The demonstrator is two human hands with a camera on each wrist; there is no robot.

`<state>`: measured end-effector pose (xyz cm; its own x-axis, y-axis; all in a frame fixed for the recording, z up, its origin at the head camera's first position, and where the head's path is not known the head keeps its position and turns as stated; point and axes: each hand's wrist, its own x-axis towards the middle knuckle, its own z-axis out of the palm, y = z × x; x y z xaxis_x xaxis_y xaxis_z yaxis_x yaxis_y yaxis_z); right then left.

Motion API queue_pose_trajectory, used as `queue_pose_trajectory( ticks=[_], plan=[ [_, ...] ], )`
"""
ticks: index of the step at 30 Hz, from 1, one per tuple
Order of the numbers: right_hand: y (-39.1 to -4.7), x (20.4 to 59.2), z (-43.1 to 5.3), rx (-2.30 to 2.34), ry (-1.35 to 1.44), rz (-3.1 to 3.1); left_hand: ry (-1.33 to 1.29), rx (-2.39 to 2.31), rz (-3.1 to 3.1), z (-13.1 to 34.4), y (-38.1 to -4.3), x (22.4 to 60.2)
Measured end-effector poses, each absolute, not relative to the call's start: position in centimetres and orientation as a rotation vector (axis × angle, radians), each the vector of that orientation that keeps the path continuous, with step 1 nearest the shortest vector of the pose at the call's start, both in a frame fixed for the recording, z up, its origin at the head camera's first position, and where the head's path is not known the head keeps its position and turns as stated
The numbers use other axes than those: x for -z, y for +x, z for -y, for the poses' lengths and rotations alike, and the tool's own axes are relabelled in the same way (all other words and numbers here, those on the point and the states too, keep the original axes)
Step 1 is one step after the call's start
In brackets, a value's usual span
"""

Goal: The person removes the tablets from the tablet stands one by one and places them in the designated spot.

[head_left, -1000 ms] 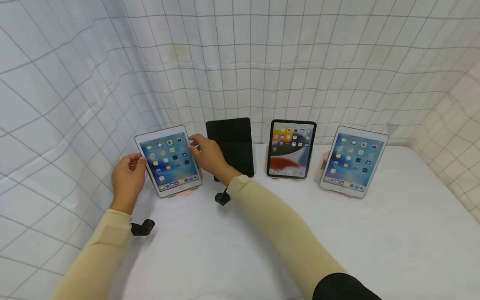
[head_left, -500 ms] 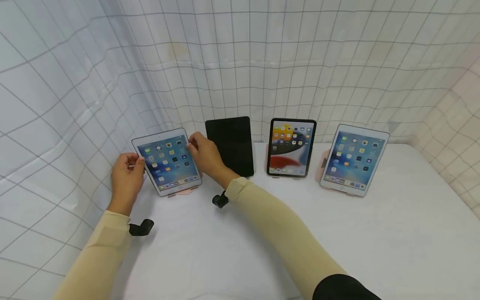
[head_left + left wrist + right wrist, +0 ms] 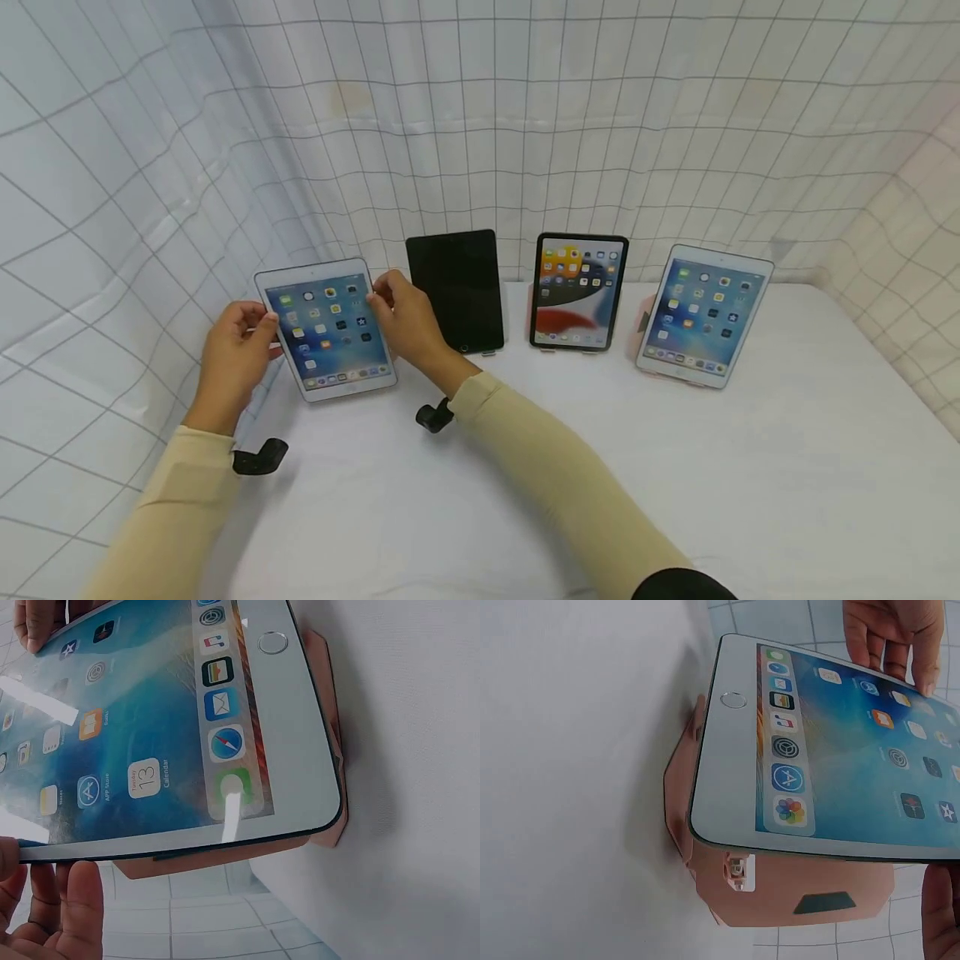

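A white tablet (image 3: pixel 330 329) with a lit home screen of app icons leans back at the far left of the head view. My left hand (image 3: pixel 234 354) pinches its left edge, thumb on the front and fingers behind. At its right edge my right hand (image 3: pixel 412 321) holds on, thumb over the border. In the right wrist view a pink folding stand (image 3: pixel 802 889) shows behind and below the tablet. The tablet's lower edge hangs in front of this stand, over the white table surface (image 3: pixel 570 787). The head view hides the stand behind the tablet.
Right of my hands, a black tablet (image 3: pixel 459 287) with a dark screen leans back. Further right are a black-framed tablet (image 3: pixel 576 292) with a lit screen and another white tablet (image 3: pixel 705 317), both on pink stands. A white grid-patterned curtain (image 3: pixel 510 125) surrounds the back and sides.
The white tablet in my hands has shifted slightly left and toward me, and its lower edge now covers the pink stand's front. Both hands have moved along with it.
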<state>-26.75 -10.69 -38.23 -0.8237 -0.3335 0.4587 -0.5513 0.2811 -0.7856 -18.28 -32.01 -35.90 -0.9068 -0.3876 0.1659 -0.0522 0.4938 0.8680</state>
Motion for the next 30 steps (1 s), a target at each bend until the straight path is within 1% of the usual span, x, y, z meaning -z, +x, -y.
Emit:
queue_pose_trajectory(
  ticks=[6, 12, 22, 30],
  plan=[
    [-24.9, 38.5, 10.8, -1.610, 0.807, 2.327, 0.360, 1.350, 2.463, 32.5, -17.3, 35.5],
    [-23.5, 39.4, 10.2, -1.766, 0.697, 2.353, 0.345, 1.339, 2.548, 32.3, -16.4, 35.7],
    [-21.7, 41.1, 9.4, -2.077, 0.499, 2.395, 0.321, 1.379, 2.664, 32.1, -15.3, 36.9],
    [-19.7, 42.2, 9.7, -2.193, 0.305, 2.473, 0.364, 1.364, 2.734, 32.4, -13.4, 38.7]
  ],
)
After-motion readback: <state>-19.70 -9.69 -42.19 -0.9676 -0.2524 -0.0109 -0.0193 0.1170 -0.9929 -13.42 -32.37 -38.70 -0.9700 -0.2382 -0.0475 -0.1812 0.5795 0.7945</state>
